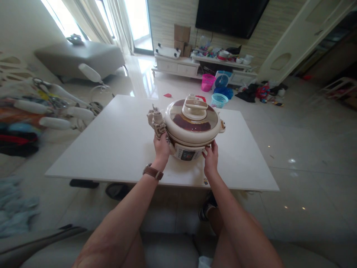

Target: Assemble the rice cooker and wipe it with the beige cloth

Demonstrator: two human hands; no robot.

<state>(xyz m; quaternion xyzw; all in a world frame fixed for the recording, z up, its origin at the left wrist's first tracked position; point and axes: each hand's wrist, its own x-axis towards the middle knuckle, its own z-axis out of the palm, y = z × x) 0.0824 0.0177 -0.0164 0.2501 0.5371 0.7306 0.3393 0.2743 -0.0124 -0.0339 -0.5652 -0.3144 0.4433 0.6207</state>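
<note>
A cream electric cooker (192,139) stands on the white table (111,145), its control panel facing me. Its round lid (193,124) has a dark see-through top and a raised cream handle, and sits on the pot. At the cooker's left side, my left hand (161,147) is closed round a bunched beige cloth (159,126) with a dark pattern. The cloth lies against the cooker's side. My right hand (211,158) has its curled fingers on the lower right of the cooker's body, beside the panel. The fingertips are partly hidden there.
Beyond the table, a pink basket (208,82) and a light blue basket (219,100) stand on the floor. A low white cabinet (177,69) holds boxes and clutter. A white lamp-like frame (80,113) stands off the table's left edge.
</note>
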